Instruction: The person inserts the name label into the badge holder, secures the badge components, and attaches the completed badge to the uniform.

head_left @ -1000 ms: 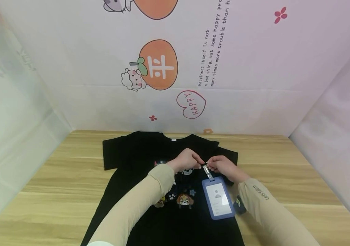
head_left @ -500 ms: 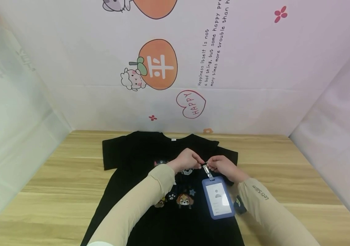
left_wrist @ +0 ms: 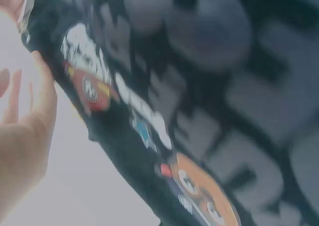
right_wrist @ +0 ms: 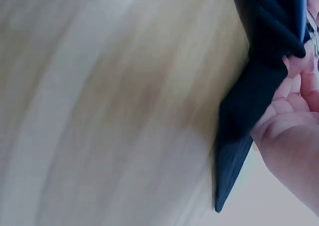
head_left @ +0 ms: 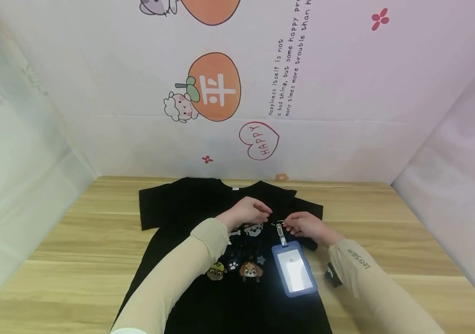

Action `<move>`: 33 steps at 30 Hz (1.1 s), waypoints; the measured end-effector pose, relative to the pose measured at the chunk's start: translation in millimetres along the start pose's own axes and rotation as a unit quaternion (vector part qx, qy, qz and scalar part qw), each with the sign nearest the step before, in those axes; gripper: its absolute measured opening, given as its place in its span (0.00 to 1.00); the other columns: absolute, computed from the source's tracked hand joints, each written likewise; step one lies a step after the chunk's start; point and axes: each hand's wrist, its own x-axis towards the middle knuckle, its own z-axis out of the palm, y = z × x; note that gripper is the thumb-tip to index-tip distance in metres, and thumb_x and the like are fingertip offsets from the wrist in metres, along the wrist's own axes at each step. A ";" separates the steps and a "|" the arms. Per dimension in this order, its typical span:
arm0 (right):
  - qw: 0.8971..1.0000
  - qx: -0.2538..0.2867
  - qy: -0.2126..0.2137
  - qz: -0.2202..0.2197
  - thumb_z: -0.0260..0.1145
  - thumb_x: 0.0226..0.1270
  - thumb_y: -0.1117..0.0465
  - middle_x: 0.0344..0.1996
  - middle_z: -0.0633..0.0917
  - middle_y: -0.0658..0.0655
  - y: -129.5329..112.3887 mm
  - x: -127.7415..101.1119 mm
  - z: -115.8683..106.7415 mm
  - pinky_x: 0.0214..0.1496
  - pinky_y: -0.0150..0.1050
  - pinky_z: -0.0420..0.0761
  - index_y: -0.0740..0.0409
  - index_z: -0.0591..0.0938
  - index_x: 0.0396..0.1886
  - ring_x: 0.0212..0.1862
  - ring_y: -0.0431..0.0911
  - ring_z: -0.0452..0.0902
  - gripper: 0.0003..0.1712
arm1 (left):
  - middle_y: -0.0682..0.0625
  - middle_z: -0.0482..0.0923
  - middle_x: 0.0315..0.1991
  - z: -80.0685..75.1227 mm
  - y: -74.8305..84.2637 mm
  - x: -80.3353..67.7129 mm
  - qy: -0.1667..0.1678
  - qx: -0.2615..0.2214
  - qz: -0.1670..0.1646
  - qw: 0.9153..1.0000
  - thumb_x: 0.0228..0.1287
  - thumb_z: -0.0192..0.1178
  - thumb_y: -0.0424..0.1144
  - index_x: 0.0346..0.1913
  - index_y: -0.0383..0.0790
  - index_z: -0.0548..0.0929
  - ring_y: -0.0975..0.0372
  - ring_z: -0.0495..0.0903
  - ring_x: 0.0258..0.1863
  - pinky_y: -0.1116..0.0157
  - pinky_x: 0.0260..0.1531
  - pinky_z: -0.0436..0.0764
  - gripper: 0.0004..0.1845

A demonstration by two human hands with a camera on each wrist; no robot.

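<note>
A black T-shirt (head_left: pixel 204 204) with printed cartoon dogs lies spread out, its neckline at the far side. On its right part lies a blue badge holder (head_left: pixel 279 269) with a white card, its clear strap (head_left: pixel 282 235) and metal clip running up to a thin gold-coloured pin (head_left: pixel 278 223). My right hand (head_left: pixel 306 227) pinches the pin's right end between thumb and fingers. Just left of the pin my left hand (head_left: pixel 243 212) hovers above the shirt print, fingers loosely bent around nothing; the left wrist view shows the same hand (left_wrist: pixel 30 121) apart from the cloth.
The wooden table (head_left: pixel 387 232) extends on both sides of the shirt. White printed cloth (head_left: pixel 346 93) walls the back, with plainer cloth at left and right. A small dark object (head_left: pixel 332 275) sits against the right sleeve's underside.
My left hand has let go of the pin and moved up and left. The right hand shifted slightly right, still pinching; the badge holder swung a little left and its card now glares.
</note>
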 end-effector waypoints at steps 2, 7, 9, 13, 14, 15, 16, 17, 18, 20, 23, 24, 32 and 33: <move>1.000 0.007 -0.012 -0.017 0.54 0.71 0.59 0.30 0.80 0.52 -0.1 -3.9 -4.7 0.38 0.33 0.77 0.69 0.79 0.40 0.32 0.41 0.74 0.15 | 0.46 0.82 0.49 -7.8 -0.5 -3.8 -0.006 0.003 -0.007 1.000 0.65 0.58 0.33 0.51 0.36 0.82 0.59 0.82 0.45 0.64 0.47 0.81 0.13; 0.998 -0.047 0.023 -0.023 0.55 0.71 0.57 0.36 0.81 0.59 -1.9 -10.4 -13.4 0.42 0.37 0.79 0.69 0.77 0.45 0.35 0.43 0.76 0.18 | 0.48 0.80 0.52 -27.9 -4.1 -19.1 -0.015 0.037 0.006 0.999 0.66 0.58 0.37 0.54 0.39 0.81 0.59 0.80 0.50 0.62 0.51 0.79 0.15; 0.992 -0.110 0.051 -0.022 0.55 0.71 0.58 0.40 0.81 0.63 -2.2 -10.8 -15.0 0.45 0.41 0.80 0.70 0.76 0.48 0.39 0.47 0.76 0.18 | 0.48 0.80 0.53 -37.2 -6.8 -26.0 -0.012 0.068 0.020 0.997 0.66 0.58 0.38 0.55 0.39 0.80 0.58 0.78 0.53 0.60 0.54 0.78 0.16; 0.967 -0.239 0.076 -0.052 0.58 0.69 0.59 0.45 0.80 0.67 0.8 -11.2 -18.2 0.48 0.49 0.78 0.68 0.77 0.50 0.45 0.54 0.76 0.17 | 0.45 0.79 0.55 -57.6 -16.6 -38.1 0.009 0.143 0.041 0.989 0.64 0.60 0.39 0.56 0.38 0.79 0.54 0.76 0.57 0.56 0.57 0.75 0.18; 0.960 -0.261 0.077 -0.060 0.59 0.68 0.59 0.47 0.79 0.68 1.9 -11.5 -18.7 0.50 0.51 0.77 0.68 0.76 0.51 0.46 0.56 0.76 0.18 | 0.44 0.78 0.56 -62.8 -20.1 -40.5 0.016 0.154 0.043 0.987 0.64 0.61 0.39 0.56 0.38 0.79 0.53 0.75 0.57 0.55 0.56 0.75 0.19; 0.954 -0.281 0.079 -0.065 0.59 0.68 0.58 0.48 0.78 0.69 3.0 -11.6 -19.1 0.51 0.53 0.76 0.67 0.76 0.52 0.47 0.57 0.76 0.19 | 0.43 0.77 0.56 -67.8 -23.9 -42.8 0.023 0.168 0.043 0.985 0.63 0.62 0.39 0.57 0.37 0.78 0.52 0.74 0.58 0.54 0.56 0.75 0.20; 0.950 -0.296 0.077 -0.067 0.60 0.67 0.58 0.50 0.77 0.70 3.9 -12.2 -19.3 0.52 0.55 0.76 0.68 0.76 0.54 0.49 0.59 0.75 0.21 | 0.42 0.76 0.57 -72.6 -27.6 -45.0 0.031 0.185 0.044 0.981 0.62 0.63 0.40 0.57 0.38 0.78 0.52 0.73 0.59 0.54 0.56 0.74 0.21; 0.945 -0.310 0.077 -0.069 0.60 0.67 0.57 0.52 0.75 0.72 4.6 -12.7 -19.4 0.53 0.56 0.75 0.68 0.75 0.55 0.51 0.62 0.74 0.23 | 0.41 0.75 0.59 -77.0 -31.5 -47.2 0.037 0.202 0.043 0.978 0.62 0.63 0.40 0.58 0.37 0.77 0.51 0.72 0.60 0.53 0.57 0.73 0.22; 0.941 -0.322 0.077 -0.066 0.60 0.67 0.56 0.54 0.73 0.73 5.8 -13.0 -19.5 0.55 0.58 0.73 0.67 0.74 0.57 0.53 0.64 0.73 0.24 | 0.41 0.74 0.60 -81.0 -35.5 -48.9 0.043 0.213 0.039 0.975 0.61 0.64 0.41 0.58 0.38 0.77 0.50 0.71 0.61 0.52 0.58 0.72 0.23; 0.933 -0.347 0.072 -0.062 0.60 0.67 0.55 0.58 0.70 0.76 5.8 -12.7 -18.6 0.58 0.61 0.70 0.67 0.72 0.60 0.57 0.67 0.69 0.27 | 0.40 0.70 0.63 -89.0 -43.8 -52.9 0.051 0.231 0.026 0.971 0.59 0.65 0.42 0.60 0.38 0.75 0.49 0.67 0.64 0.50 0.60 0.70 0.26; 0.922 -0.378 0.060 -0.057 0.59 0.68 0.52 0.61 0.67 0.78 3.8 -12.8 -16.5 0.61 0.65 0.65 0.65 0.71 0.62 0.61 0.72 0.63 0.29 | 0.39 0.64 0.67 -98.0 -55.5 -58.3 0.048 0.260 0.005 0.964 0.57 0.67 0.43 0.64 0.38 0.71 0.46 0.63 0.67 0.49 0.63 0.66 0.32; 0.919 -0.388 0.055 -0.054 0.59 0.68 0.51 0.61 0.67 0.78 2.9 -12.7 -16.0 0.61 0.66 0.64 0.65 0.71 0.62 0.62 0.73 0.62 0.30 | 0.38 0.63 0.68 -100.1 -58.2 -60.0 0.045 0.273 -0.005 0.961 0.57 0.68 0.44 0.65 0.38 0.70 0.45 0.61 0.67 0.48 0.64 0.65 0.34; 0.894 -0.448 0.024 -0.023 0.63 0.63 0.46 0.64 0.63 0.79 2.3 -6.5 -17.2 0.64 0.67 0.59 0.64 0.72 0.63 0.65 0.75 0.56 0.36 | 0.32 0.46 0.73 -99.2 -59.3 -75.0 0.010 0.356 -0.085 0.931 0.53 0.70 0.48 0.71 0.43 0.63 0.34 0.45 0.70 0.38 0.64 0.56 0.43; 0.893 -0.449 0.021 -0.016 0.64 0.62 0.46 0.65 0.62 0.78 2.7 -6.2 -18.2 0.64 0.67 0.59 0.63 0.71 0.64 0.65 0.75 0.55 0.37 | 0.32 0.44 0.73 -98.0 -58.4 -75.9 0.008 0.355 -0.089 0.930 0.53 0.70 0.48 0.71 0.44 0.62 0.33 0.43 0.70 0.37 0.64 0.55 0.44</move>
